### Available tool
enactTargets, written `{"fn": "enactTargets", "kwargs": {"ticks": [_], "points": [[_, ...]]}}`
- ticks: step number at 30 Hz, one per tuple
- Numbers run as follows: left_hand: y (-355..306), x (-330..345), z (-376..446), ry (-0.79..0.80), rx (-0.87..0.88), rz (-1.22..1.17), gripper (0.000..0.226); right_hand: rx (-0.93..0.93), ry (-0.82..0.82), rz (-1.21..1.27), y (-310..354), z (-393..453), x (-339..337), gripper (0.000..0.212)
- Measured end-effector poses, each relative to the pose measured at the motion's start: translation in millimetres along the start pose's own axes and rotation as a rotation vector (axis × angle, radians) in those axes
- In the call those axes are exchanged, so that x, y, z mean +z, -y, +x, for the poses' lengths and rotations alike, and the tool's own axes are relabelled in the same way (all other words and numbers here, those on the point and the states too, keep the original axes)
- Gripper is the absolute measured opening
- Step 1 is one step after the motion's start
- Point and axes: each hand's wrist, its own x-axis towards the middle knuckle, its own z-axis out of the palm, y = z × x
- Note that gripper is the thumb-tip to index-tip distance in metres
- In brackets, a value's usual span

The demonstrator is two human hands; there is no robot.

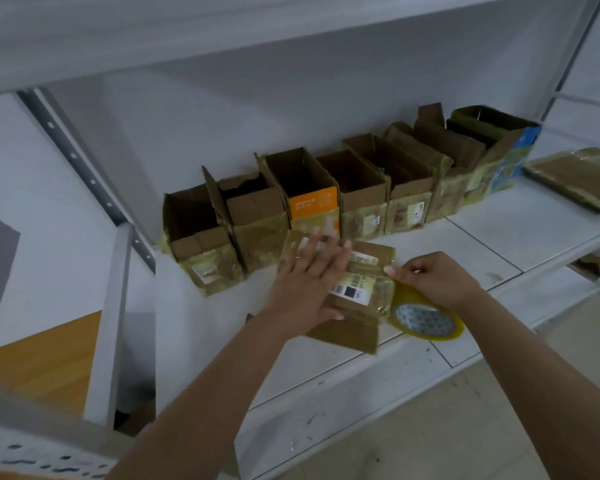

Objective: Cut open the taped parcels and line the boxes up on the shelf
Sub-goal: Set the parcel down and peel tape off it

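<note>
Pressing down with my left hand [310, 282], fingers straight and spread flat across the top of the brown cardboard parcel wrapped in yellowish clear tape [355, 289], which lies flat on the white metal shelf [326, 382] near its front edge. A white shipping label with a dark square [352, 291] peeks out just right of my palm. My right hand [433, 277] sits at the parcel's right edge, fingers curled, thumb and fingertips pinching at the tape there; I cannot tell whether anything else is in that grip. Just below that hand, touching the parcel's right corner, lies the yellowish roll of packing tape with a patterned white core [426, 322], flat on the shelf.

Beyond my left hand, against the back of the shelf, runs the row of opened brown cardboard boxes [361, 188], flaps up, standing side by side and touching. Straight past my fingertips is the box with an orange front panel [313, 201]; further left, the end box with a small white label low on its front [201, 244]. Far to the right of my right hand the row ends in a box with a blue printed side [515, 157], and beyond that, well apart, lies a flat taped cardboard packet [579, 178]. Left of my left arm stands the grey perforated shelf upright [84, 171].
</note>
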Motion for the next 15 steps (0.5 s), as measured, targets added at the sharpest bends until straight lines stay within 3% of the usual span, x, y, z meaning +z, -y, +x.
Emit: {"fn": "enactTargets", "kwargs": {"ticks": [3, 9, 12, 15], "points": [[-20, 12, 1, 0.065, 0.017, -0.097, 0.091, 0.011, -0.021, -0.029, 0, 3, 4, 0.056], [-14, 7, 11, 0.072, -0.016, -0.265, 0.083, 0.04, -0.104, -0.15, 1, 10, 8, 0.049], [-4, 5, -5, -0.145, -0.134, -0.507, 0.067, 0.065, -0.175, -0.237, 1, 13, 7, 0.046], [13, 15, -38, -0.364, -0.429, -0.597, 0.053, 0.08, -0.178, -0.2, -7, 11, 8, 0.051]]}}
